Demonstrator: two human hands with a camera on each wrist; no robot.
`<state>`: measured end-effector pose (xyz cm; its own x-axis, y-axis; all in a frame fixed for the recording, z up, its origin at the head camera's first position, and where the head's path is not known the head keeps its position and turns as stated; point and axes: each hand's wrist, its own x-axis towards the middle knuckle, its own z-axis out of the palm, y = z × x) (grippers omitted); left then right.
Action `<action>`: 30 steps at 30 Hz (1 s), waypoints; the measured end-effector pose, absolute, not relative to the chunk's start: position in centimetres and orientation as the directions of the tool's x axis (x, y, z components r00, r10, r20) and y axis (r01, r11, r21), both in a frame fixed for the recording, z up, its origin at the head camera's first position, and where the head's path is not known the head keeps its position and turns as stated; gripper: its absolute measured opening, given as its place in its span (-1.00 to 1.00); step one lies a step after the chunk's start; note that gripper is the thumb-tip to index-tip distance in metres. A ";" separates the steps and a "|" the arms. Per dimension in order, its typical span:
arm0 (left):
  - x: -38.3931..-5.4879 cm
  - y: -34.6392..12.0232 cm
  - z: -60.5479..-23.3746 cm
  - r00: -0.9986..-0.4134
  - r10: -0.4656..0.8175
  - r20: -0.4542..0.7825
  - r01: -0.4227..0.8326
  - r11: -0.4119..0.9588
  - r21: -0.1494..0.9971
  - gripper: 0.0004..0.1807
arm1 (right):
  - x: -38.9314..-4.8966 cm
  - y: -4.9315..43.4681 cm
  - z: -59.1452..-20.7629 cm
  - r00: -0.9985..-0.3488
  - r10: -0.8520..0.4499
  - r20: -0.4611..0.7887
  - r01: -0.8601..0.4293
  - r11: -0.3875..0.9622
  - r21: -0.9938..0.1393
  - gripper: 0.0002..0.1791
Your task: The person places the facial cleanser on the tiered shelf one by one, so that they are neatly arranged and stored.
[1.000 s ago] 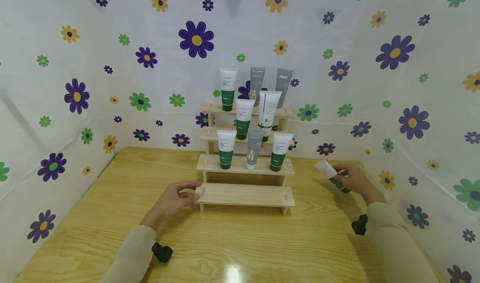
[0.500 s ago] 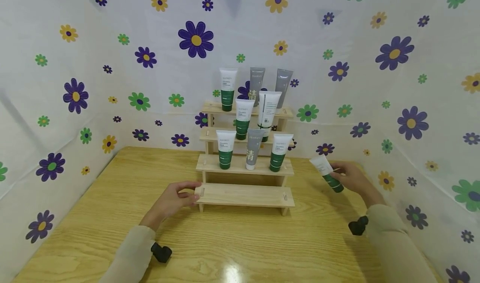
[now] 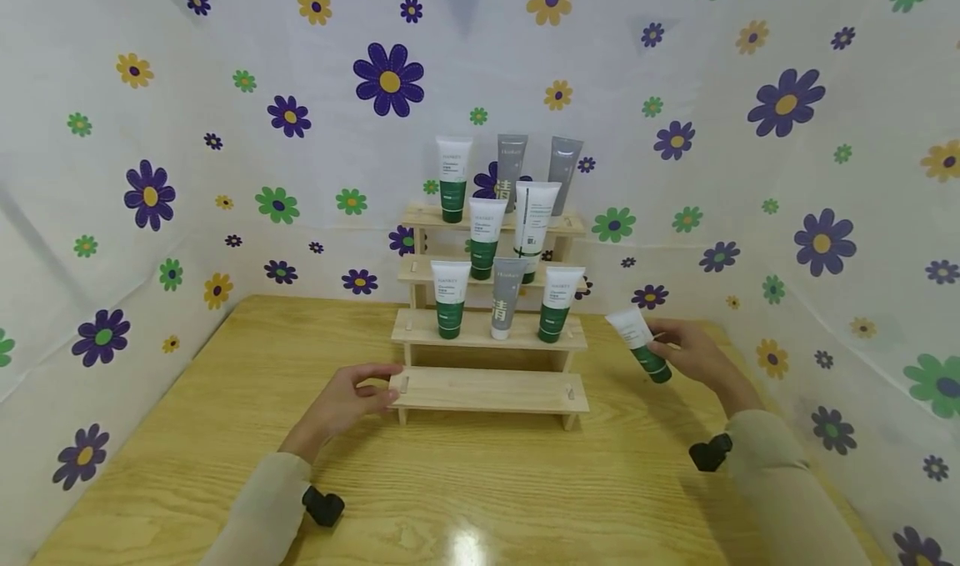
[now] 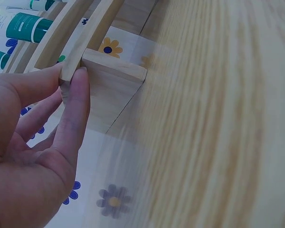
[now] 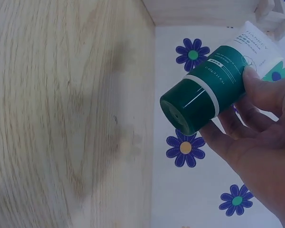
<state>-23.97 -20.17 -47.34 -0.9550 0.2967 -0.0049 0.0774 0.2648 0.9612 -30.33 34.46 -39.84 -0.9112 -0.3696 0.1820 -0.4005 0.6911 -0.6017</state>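
Note:
A white and green squeeze tube (image 3: 640, 345) is gripped by my right hand (image 3: 693, 356), to the right of the stand. It tilts, with its green cap (image 5: 187, 107) low and its white end up toward the left. My left hand (image 3: 347, 406) pinches the left end of the lowest shelf (image 3: 487, 389) of a stepped wooden stand; thumb and fingers lie on either side of the board in the left wrist view. No tube stands on that shelf. One step up are a white-green tube (image 3: 450, 299), a grey tube (image 3: 506, 298) and another white-green tube (image 3: 561, 303).
Two white-green tubes, one of them taller (image 3: 536, 224), stand on the third step. The top step (image 3: 420, 214) bears a white-green tube (image 3: 453, 178) and two grey tubes (image 3: 564, 174). Flower-printed cloth walls (image 3: 300, 66) enclose the wooden table (image 3: 480, 483) at the back and sides.
My right hand has carried the tube leftward, closer to the stand, and the tube has turned somewhat more upright. My left hand has stayed at the shelf end.

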 end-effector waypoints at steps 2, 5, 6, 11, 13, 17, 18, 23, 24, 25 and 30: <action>-24.0 -20.1 -47.3 -0.957 0.291 -0.007 0.074 0.268 0.961 -0.46 | -30.3 34.2 -39.7 -0.910 -0.375 0.176 -0.401 0.687 -0.606 -0.62; -23.9 -20.1 -47.3 -0.956 0.292 -0.003 0.080 0.270 0.960 -0.45 | -30.2 33.7 -39.5 -0.912 -0.375 0.168 -0.394 0.684 -0.614 -0.61; -24.0 -20.1 -47.2 -0.956 0.293 0.000 0.083 0.271 0.959 -0.45 | -30.2 33.5 -39.4 -0.914 -0.372 0.164 -0.389 0.684 -0.617 -0.60; -24.0 -20.3 -47.4 -0.950 0.311 0.014 0.101 0.266 0.959 -0.45 | -29.7 32.7 -39.1 -0.913 -0.374 0.162 -0.389 0.685 -0.616 -0.59; -24.0 -20.3 -47.5 -0.949 0.315 0.016 0.102 0.259 0.960 -0.45 | -29.6 32.4 -38.9 -0.909 -0.382 0.167 -0.399 0.680 -0.615 -0.60; -24.0 -20.3 -47.5 -0.947 0.320 0.019 0.105 0.253 0.962 -0.45 | -29.2 31.7 -38.5 -0.903 -0.394 0.172 -0.410 0.668 -0.621 -0.60; -24.1 -20.3 -47.5 -0.947 0.320 0.019 0.105 0.252 0.962 -0.45 | -29.1 31.6 -38.3 -0.901 -0.398 0.172 -0.412 0.663 -0.625 -0.59; -24.1 -20.3 -47.5 -0.948 0.317 0.012 0.092 0.240 0.966 -0.45 | -28.7 31.0 -38.1 -0.898 -0.413 0.154 -0.406 0.639 -0.653 -0.58; -24.2 -20.3 -47.5 -0.949 0.315 0.010 0.089 0.239 0.967 -0.45 | -28.7 30.9 -38.1 -0.895 -0.418 0.153 -0.407 0.631 -0.661 -0.59; -24.2 -20.2 -47.5 -0.950 0.313 0.007 0.086 0.239 0.967 -0.45 | -28.6 30.7 -38.1 -0.893 -0.424 0.153 -0.409 0.619 -0.670 -0.59; -24.1 -20.2 -47.4 -0.951 0.308 -0.003 0.075 0.240 0.968 -0.46 | -28.1 29.9 -38.2 -0.874 -0.451 0.180 -0.432 0.555 -0.711 -0.60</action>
<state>-24.05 -20.24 -47.43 -0.9513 0.3084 -0.0027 0.0751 0.2403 0.9678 -28.12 29.85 -38.22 -0.8743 -0.4508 0.1797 -0.4322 0.5550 -0.7107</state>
